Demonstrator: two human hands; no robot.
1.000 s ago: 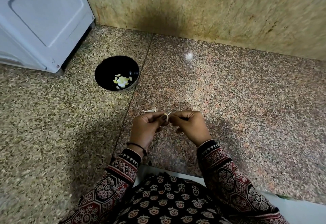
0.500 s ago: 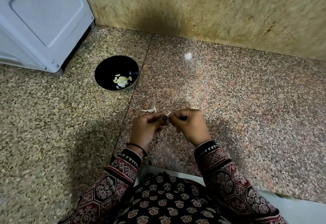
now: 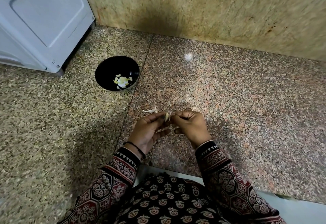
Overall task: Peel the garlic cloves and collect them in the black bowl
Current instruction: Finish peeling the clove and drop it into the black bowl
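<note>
A black bowl [image 3: 105, 70] stands on the granite counter at the left, with several pale peeled garlic cloves [image 3: 122, 81] in its bottom. In front of me my left hand [image 3: 150, 130] pinches a small garlic clove [image 3: 166, 116] between thumb and fingertips. My right hand [image 3: 191, 126] is curled and pinches the clove's skin at its right end, so both hands meet at the clove. A loose piece of white garlic skin [image 3: 150, 110] lies on the counter just beyond my left hand.
A white appliance [image 3: 44, 20] stands at the back left, close to the bowl. A stone wall [image 3: 194, 8] closes the back of the speckled granite counter [image 3: 247, 109]. The counter's front edge runs near my body.
My left hand has turned palm-up and its lower fingers have loosened, so the clove shows more between the fingertips. The bowl and the loose skin have not moved.
</note>
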